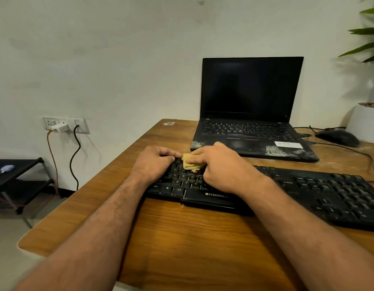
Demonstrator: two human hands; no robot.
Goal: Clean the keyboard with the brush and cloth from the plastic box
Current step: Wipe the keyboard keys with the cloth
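I judge the task to be in its cloth stage. The Zebronics keyboard [265,192] lies on the wooden worktop [181,238], in front of the ThinkPad laptop [251,114]. My right hand [221,166] presses the folded yellow cloth [191,163] onto the upper-left key rows, the grip closed on the cloth with the fingers curled over it. My left hand [155,162] rests on the keyboard's far-left edge, fingers curled against it, apparently steadying it; it holds no separate item.

Neither the brush nor the plastic box is in view, so I cannot confirm that brushing is complete. The centre, right-hand key block and number pad show no cloth contact; I judge these areas remain to be wiped.
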